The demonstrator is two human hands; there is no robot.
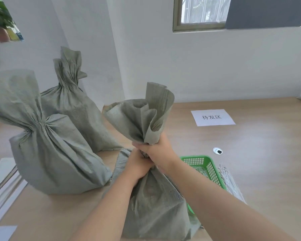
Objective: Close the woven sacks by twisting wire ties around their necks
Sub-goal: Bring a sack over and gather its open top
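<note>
A grey-green woven sack (156, 202) stands upright on the wooden table right in front of me. Both hands grip its gathered neck: my right hand (155, 148) wraps round the upper part, my left hand (137, 164) clasps just below it. The sack's loose mouth (146, 115) flares open above my right hand. No wire tie shows at this neck. Two more sacks stand to the left, a near sack (47, 153) and a far sack (71, 105), both with cinched necks.
A green plastic basket (207, 167) sits right of the held sack, partly behind my right forearm, with a bundle of wire ties (231, 183) lying beside it. A white paper label (212, 117) lies farther back. A round cable hole (217, 151) is in the table (261, 153).
</note>
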